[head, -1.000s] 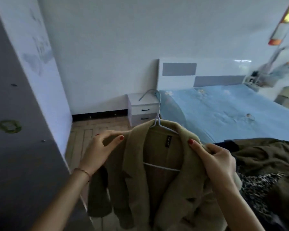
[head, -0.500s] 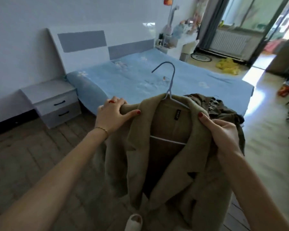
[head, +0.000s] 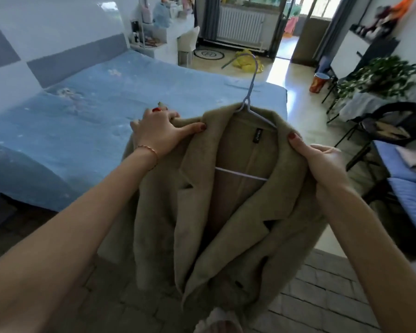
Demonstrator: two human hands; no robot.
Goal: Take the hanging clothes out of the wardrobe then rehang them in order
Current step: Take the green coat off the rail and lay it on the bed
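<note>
A tan wool coat with notched lapels and a black neck label hung open on a pale wire hanger, held up in mid-air. The left hand gripped its shoulder at ten o'clock, the right hand at two o'clock. Beyond lay a blue bed.

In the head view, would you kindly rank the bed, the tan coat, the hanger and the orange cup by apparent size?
Largest to smallest:
bed
tan coat, nearer the camera, so unsure against the bed
hanger
orange cup
</note>
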